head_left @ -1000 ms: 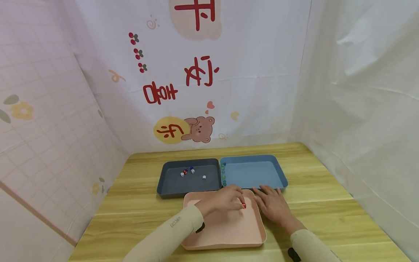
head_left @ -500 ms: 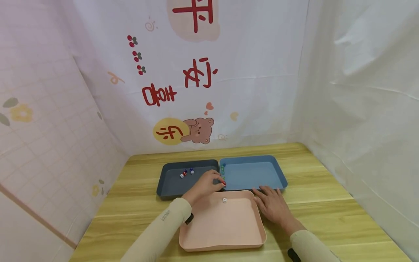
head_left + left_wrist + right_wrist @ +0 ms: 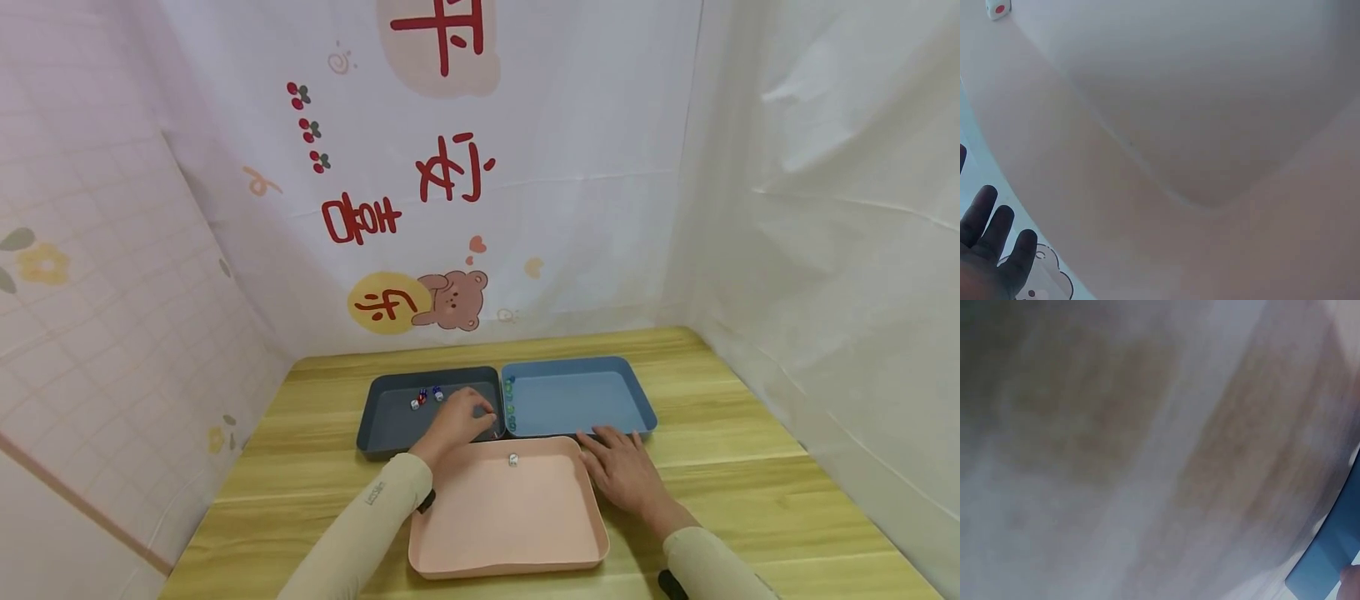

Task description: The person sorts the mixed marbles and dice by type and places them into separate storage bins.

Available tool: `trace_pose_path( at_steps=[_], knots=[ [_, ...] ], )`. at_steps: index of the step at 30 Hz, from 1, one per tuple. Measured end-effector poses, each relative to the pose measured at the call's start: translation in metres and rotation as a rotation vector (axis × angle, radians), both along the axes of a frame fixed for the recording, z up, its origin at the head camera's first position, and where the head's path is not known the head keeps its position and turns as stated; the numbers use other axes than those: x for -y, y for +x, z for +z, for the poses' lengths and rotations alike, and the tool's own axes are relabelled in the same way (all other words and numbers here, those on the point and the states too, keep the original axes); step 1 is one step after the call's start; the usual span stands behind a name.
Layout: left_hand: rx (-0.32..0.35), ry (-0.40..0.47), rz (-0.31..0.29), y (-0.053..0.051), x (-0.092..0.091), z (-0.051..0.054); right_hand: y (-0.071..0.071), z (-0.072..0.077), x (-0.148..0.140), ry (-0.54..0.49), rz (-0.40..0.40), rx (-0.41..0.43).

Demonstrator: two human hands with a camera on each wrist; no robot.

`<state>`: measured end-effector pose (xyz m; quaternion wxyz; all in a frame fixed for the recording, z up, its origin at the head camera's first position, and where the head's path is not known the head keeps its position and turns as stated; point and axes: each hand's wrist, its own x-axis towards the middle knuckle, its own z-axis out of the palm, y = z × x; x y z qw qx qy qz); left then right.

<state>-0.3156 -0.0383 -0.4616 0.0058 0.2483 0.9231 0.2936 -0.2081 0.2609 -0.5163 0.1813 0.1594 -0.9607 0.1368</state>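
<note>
My left hand is over the near right part of the dark grey tray, thumb and index finger apart. Just below those fingertips a small red die partly shows by the tray's near wall. In the left wrist view, the other fingers are spread and loose. A white die lies in the pink tray near its far side; that white die also appears in the left wrist view. My right hand rests, fingers extended, by the blue tray's near edge and the pink tray's right side.
Several white, red and blue dice sit together in the grey tray's far half. Small green and blue translucent pieces line the blue tray's left wall. The trays adjoin on a wooden table, with white cloth walls behind and beside.
My left hand has carried a red die from the pink tray leftward to the grey tray and let it go there. The right hand has stayed in place.
</note>
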Motion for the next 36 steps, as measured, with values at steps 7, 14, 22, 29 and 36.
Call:
trace_pose_path(
  at_steps=[7,14,22,29,36],
  knots=[
    [0.011,-0.006,-0.026,0.003,-0.004,-0.001,-0.001,-0.002,0.001,0.004,-0.001,0.002],
    [0.003,-0.008,-0.025,0.000,-0.003,-0.002,-0.001,-0.003,0.000,0.017,-0.007,0.005],
    [-0.017,0.071,-0.008,-0.008,0.004,0.013,0.001,0.002,0.002,0.014,-0.002,0.003],
    [-0.006,0.112,-0.020,-0.005,0.003,0.025,0.002,0.003,0.002,0.014,-0.001,0.007],
    [-0.068,0.045,-0.139,0.021,-0.011,0.021,0.001,0.004,0.002,0.010,-0.001,0.006]
  ],
)
